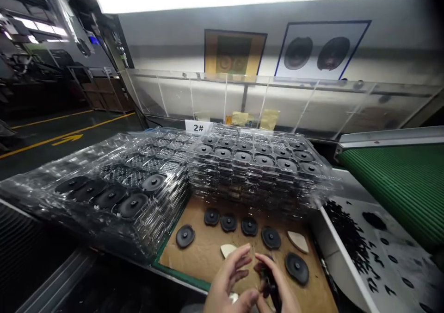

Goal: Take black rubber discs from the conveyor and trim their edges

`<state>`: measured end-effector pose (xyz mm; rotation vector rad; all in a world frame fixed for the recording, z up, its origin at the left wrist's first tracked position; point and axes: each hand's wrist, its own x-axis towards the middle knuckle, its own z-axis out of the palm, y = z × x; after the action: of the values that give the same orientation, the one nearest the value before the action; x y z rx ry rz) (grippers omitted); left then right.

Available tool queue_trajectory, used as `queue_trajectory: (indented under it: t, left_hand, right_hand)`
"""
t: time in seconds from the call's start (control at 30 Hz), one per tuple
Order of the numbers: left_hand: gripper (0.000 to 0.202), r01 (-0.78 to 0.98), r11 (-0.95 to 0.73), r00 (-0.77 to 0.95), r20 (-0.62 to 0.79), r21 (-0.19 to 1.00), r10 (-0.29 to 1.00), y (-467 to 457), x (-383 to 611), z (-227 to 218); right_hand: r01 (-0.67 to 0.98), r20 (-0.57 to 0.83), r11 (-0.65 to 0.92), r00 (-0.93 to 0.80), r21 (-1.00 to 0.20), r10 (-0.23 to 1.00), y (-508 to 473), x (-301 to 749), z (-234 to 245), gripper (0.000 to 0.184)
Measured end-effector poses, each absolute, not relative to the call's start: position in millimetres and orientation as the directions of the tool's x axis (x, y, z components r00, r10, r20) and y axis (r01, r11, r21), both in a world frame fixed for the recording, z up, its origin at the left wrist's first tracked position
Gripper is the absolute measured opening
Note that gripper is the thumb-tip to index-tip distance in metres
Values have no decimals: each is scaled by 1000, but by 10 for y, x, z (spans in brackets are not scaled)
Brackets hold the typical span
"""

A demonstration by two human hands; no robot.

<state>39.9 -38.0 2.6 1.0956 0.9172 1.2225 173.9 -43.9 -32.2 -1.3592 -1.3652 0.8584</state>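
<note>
My right hand point(282, 290) is closed round a black part point(270, 286), seen mostly edge-on and half hidden by the fingers. Close beside it, my left hand point(229, 283) has its fingers curved and apart, with the thumb near the right hand; I see nothing held in it. Beyond the hands, several round black discs with a central hub lie in an arc on the brown cardboard. One disc point(185, 236) is at the left end and another disc point(297, 268) lies right of my right hand. Two pale wedge-shaped pieces, one wedge point(297, 241) at the right, rest on the cardboard point(204, 266).
Stacked clear plastic trays point(243, 183) filled with discs stand behind the cardboard. Another tray stack point(163, 215), partly filled, is at the left. To the right, a white bin point(347, 253) borders small black parts point(347, 234), with a green conveyor belt point(398, 178) beyond.
</note>
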Motion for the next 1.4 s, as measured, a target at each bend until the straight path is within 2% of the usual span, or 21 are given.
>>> queue_trajectory:
  t: [0.07,0.17,0.37,0.43,0.5,0.57,0.63,0.67,0.73,0.87,0.93,1.0,1.03,1.07,1.13,1.17,1.23,1.4]
  left_hand:
    - [61,-271,-2,142,42,963,989,-405,374,38]
    - [53,-267,-10,59,27,964,998,-476,254,62]
    - [44,-222,-23,-49,12,975,999,-563,-12,-93]
    - [47,-84,-116,-34,113,990,993,-536,-101,-182]
    - [60,117,-340,57,336,933,940,-475,-192,-270]
    - [75,288,-593,211,554,752,805,-397,-269,-342]
    - [71,383,-714,351,622,586,700,-322,-315,-387]
    - [64,406,-725,399,606,556,688,-293,-326,-399]
    - [56,413,-705,444,548,577,709,-257,-330,-411]
    - [59,328,-596,378,476,733,794,-268,-313,-445]
    - [58,227,-391,253,334,892,908,-276,-318,-465]
    - [54,-50,-25,71,28,998,997,-248,-341,-464]
    - [51,-249,162,14,-163,955,986,-216,-358,-452]
    - [50,-447,301,1,-335,843,942,-172,-378,-434]
    - [50,-713,408,67,-524,570,849,-65,-419,-384]
    - [50,-775,415,100,-556,477,825,-11,-435,-359]
    - [50,-827,403,136,-557,391,819,78,-451,-324]
    - [43,-855,355,123,-517,378,847,185,-395,-319]
  right_hand:
    - [341,202,165,75,-925,977,-421,1684,-178,40]
    - [439,218,228,-73,-869,973,-322,1622,26,44]
    - [459,159,213,-155,-862,975,-172,1390,1,56]
    - [438,126,190,-172,-879,977,-161,1319,-25,56]
    - [407,76,149,-190,-901,979,-158,1271,-39,53]
    - [372,7,90,-219,-924,976,-162,1239,-69,48]
    - [339,-63,26,-249,-940,966,-178,1207,-139,45]
    - [326,-93,-4,-256,-945,962,-190,1187,-189,46]
    - [310,-142,-59,-251,-949,958,-221,1145,-297,51]
    - [306,-230,-149,-250,-940,941,-254,1127,-386,62]
    - [319,-243,-135,-325,-938,914,-219,1184,-352,70]
    - [397,-166,-9,-363,-918,917,-143,1273,-335,70]
    - [458,-108,63,-338,-886,935,-95,1318,-354,63]
    - [528,-49,113,-283,-842,958,-46,1357,-397,54]
    - [650,30,126,-156,-749,987,35,1401,-549,39]
    - [683,45,108,-108,-722,993,60,1402,-646,35]
    - [716,68,95,-65,-692,996,77,1375,-845,31]
    - [736,154,140,-49,-663,987,85,1343,-1064,22]
